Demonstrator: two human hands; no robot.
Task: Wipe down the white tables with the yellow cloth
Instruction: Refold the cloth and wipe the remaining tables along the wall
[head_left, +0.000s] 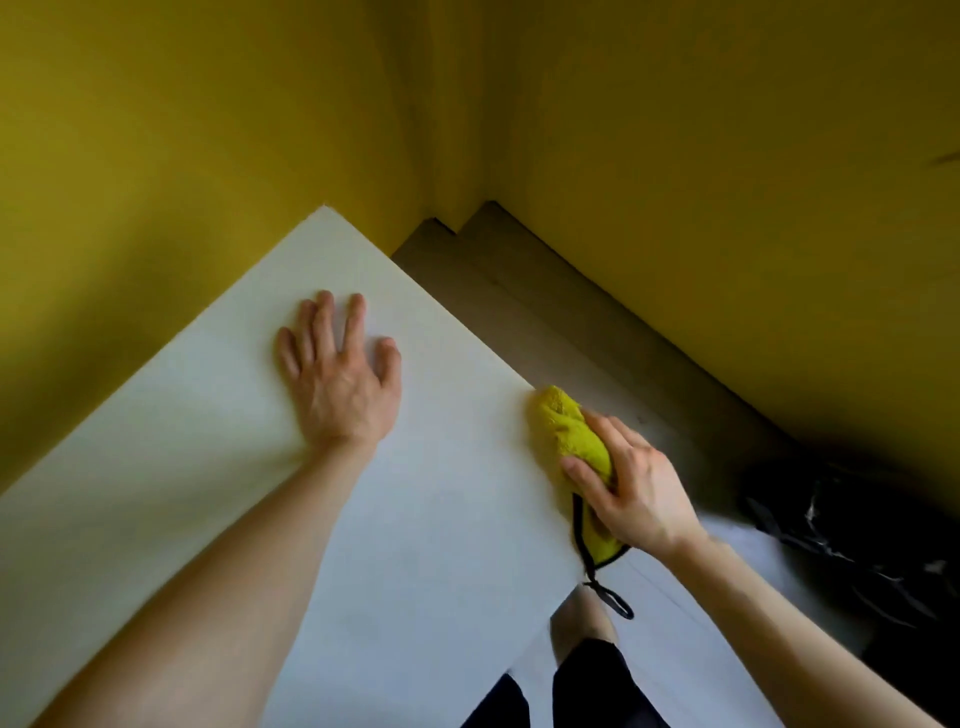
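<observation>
A white table (218, 499) fills the lower left, one corner pointing toward the yellow walls. My left hand (340, 371) rests flat on its top, fingers straight and spread. My right hand (631, 491) grips a bunched yellow cloth (569, 431) and holds it against the table's right edge. The cloth has black trim, and a black loop dangles below the edge. A second white surface (670, 639) lies lower down under my right forearm.
Yellow walls (701, 182) close in on the left and right and meet in a corner ahead. A strip of grey-brown floor (545, 306) runs between the table and the right wall. Something black and shiny (857, 530) lies on the floor at right. My legs (582, 670) show below.
</observation>
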